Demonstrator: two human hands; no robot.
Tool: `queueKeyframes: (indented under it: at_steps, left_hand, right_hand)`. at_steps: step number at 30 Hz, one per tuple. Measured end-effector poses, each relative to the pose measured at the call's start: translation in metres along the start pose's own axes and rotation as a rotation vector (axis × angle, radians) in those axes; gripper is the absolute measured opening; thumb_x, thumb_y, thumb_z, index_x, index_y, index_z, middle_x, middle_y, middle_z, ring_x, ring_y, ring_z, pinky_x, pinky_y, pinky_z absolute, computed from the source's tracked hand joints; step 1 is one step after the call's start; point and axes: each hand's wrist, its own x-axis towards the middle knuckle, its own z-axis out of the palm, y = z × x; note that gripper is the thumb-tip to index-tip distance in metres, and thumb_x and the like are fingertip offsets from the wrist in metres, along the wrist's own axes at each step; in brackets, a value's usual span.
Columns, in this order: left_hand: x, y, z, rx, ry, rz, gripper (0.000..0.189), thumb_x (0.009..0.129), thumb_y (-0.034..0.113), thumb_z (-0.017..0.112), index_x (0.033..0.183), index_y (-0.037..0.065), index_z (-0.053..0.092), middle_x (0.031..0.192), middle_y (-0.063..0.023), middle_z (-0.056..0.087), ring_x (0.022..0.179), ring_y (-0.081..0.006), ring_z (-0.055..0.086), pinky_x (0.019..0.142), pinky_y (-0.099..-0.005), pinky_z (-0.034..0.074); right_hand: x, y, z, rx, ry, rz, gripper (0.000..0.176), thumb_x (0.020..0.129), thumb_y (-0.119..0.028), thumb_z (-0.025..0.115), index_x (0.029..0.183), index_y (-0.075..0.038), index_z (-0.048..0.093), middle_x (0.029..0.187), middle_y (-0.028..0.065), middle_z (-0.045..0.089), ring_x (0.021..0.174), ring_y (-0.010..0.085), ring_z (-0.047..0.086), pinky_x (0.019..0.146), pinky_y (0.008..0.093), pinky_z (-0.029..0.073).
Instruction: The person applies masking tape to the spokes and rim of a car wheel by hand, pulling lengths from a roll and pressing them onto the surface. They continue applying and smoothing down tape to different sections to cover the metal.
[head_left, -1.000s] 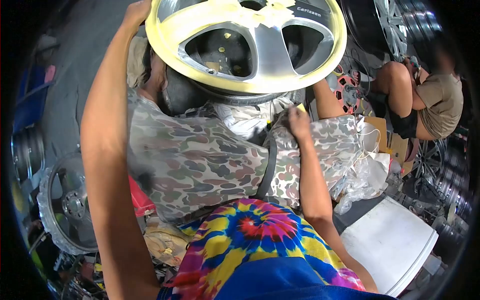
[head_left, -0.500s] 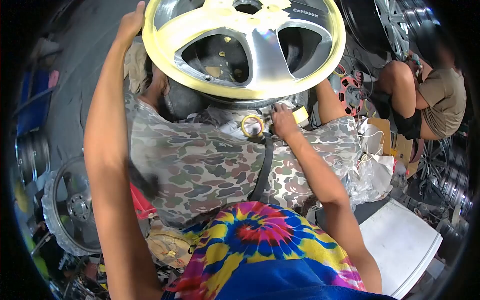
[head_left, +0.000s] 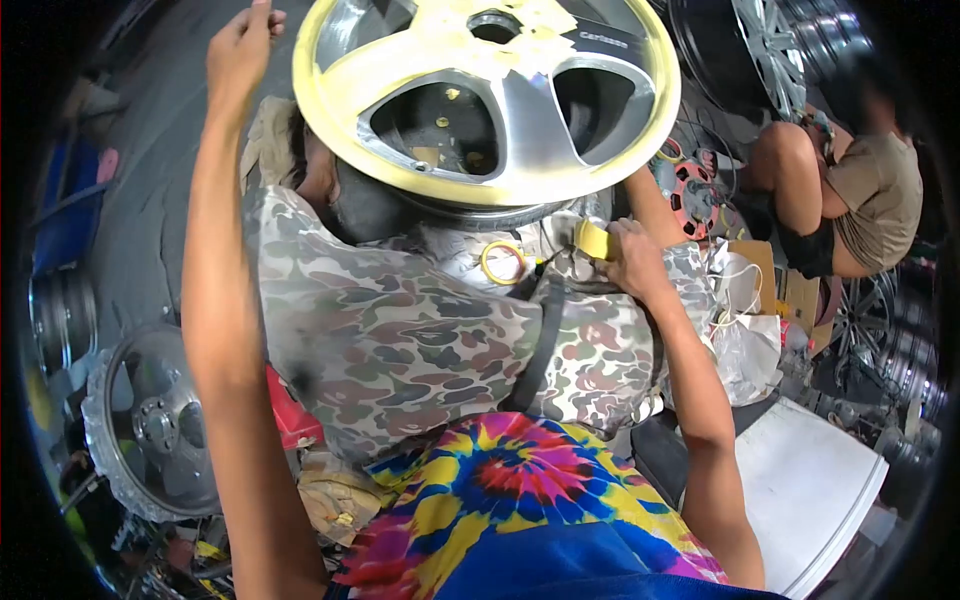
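The single view looks forward and steeply down from the wearer's head, close above the tie-dye shirt (head_left: 515, 470), spreading wide around the wheel (head_left: 527, 130)

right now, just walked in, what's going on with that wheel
A seated person in camouflage trousers has a wheel in front of them, its rim and some spokes covered in yellow, with one spoke showing bare metal. The right hand holds a yellow tape roll; the left hand is raised beside the wheel, apparently not touching it. Another yellow ring lies near the lap. A second person sits off to the right.
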Motion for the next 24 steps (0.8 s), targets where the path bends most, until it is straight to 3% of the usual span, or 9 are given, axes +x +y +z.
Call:
queueKeyframes:
  at_steps: [4,8,9,12,15,17,18,21,24]
  left_hand:
    - [-0.042,0.067,0.008,-0.168,-0.044,0.052,0.050,0.103,0.049,0.063,0.103,0.001,0.078,0.092,-0.0021,0.074,0.085,-0.0103,0.064,0.083,-0.0258,0.050]
    - [-0.057,0.079,0.019,0.027,-0.123,0.102,0.047,0.102,0.048,0.065,0.088,0.004,0.072,0.079,0.0017,0.064,0.076,-0.0068,0.055,0.073,-0.0233,0.044]
    - [-0.058,0.072,0.022,0.046,-0.099,0.091,0.052,0.100,0.051,0.064,0.081,0.003,0.067,0.067,-0.0016,0.059,0.069,-0.0114,0.050,0.070,-0.0287,0.045]
    - [-0.053,0.038,0.022,0.233,-0.112,0.026,0.058,0.101,0.055,0.060,0.087,0.000,0.069,0.077,-0.0145,0.070,0.075,-0.0268,0.065,0.077,-0.0396,0.051]
    - [-0.063,0.015,0.026,0.461,-0.057,-0.032,0.063,0.101,0.059,0.055,0.088,-0.001,0.071,0.087,-0.0228,0.074,0.088,-0.0390,0.071,0.085,-0.0474,0.052]
    - [-0.074,0.001,0.029,0.473,-0.098,-0.100,0.066,0.100,0.061,0.053,0.090,-0.001,0.072,0.090,-0.0253,0.074,0.094,-0.0408,0.072,0.088,-0.0482,0.052]
    - [-0.079,-0.006,0.028,0.479,-0.151,-0.175,0.068,0.100,0.062,0.052,0.092,-0.002,0.074,0.092,-0.0277,0.074,0.099,-0.0427,0.073,0.091,-0.0491,0.052]
    - [-0.099,0.010,0.034,0.117,-0.357,-0.407,0.069,0.103,0.058,0.047,0.101,-0.005,0.076,0.095,-0.0282,0.075,0.101,-0.0420,0.073,0.093,-0.0465,0.052]
    - [-0.101,0.002,0.051,0.135,-0.276,-0.404,0.069,0.105,0.054,0.045,0.103,-0.007,0.075,0.096,-0.0285,0.075,0.100,-0.0421,0.073,0.091,-0.0480,0.050]
  right_hand:
    - [-0.052,-0.038,-0.062,0.307,0.209,0.067,0.041,0.075,-0.019,0.088,0.103,0.001,0.066,0.097,0.0178,0.067,0.095,0.0343,0.066,0.083,0.0432,0.051]
    - [-0.062,-0.044,-0.068,0.874,0.391,0.340,0.046,0.083,-0.034,0.091,0.105,0.002,0.072,0.090,0.0054,0.074,0.082,0.0103,0.063,0.077,0.0280,0.052]
    - [-0.056,-0.037,-0.066,0.926,0.449,0.386,0.045,0.084,-0.034,0.090,0.106,0.001,0.072,0.090,0.0052,0.073,0.081,0.0105,0.065,0.076,0.0272,0.052]
    - [-0.022,-0.007,-0.077,1.207,0.522,0.518,0.035,0.093,-0.027,0.081,0.113,-0.001,0.069,0.090,0.0055,0.072,0.078,0.0116,0.069,0.071,0.0273,0.056]
    - [0.033,0.036,-0.084,1.439,0.602,0.409,0.039,0.096,-0.033,0.079,0.115,-0.001,0.067,0.091,0.0068,0.071,0.079,0.0149,0.070,0.071,0.0287,0.057]
    - [0.073,0.049,-0.095,1.476,0.634,0.412,0.049,0.095,-0.038,0.079,0.119,0.001,0.064,0.096,0.0082,0.071,0.082,0.0178,0.071,0.073,0.0322,0.059]
    - [0.095,0.064,-0.093,1.444,0.636,0.472,0.061,0.085,-0.043,0.088,0.117,0.004,0.064,0.098,0.0103,0.072,0.085,0.0180,0.071,0.077,0.0320,0.057]
    - [0.133,0.065,-0.103,1.250,0.622,0.529,0.074,0.078,-0.053,0.090,0.116,0.006,0.065,0.101,0.0143,0.072,0.088,0.0222,0.072,0.081,0.0343,0.057]
    - [0.155,0.077,-0.098,1.035,0.492,0.552,0.078,0.076,-0.054,0.089,0.116,0.009,0.066,0.104,0.0170,0.073,0.092,0.0256,0.073,0.085,0.0355,0.058]
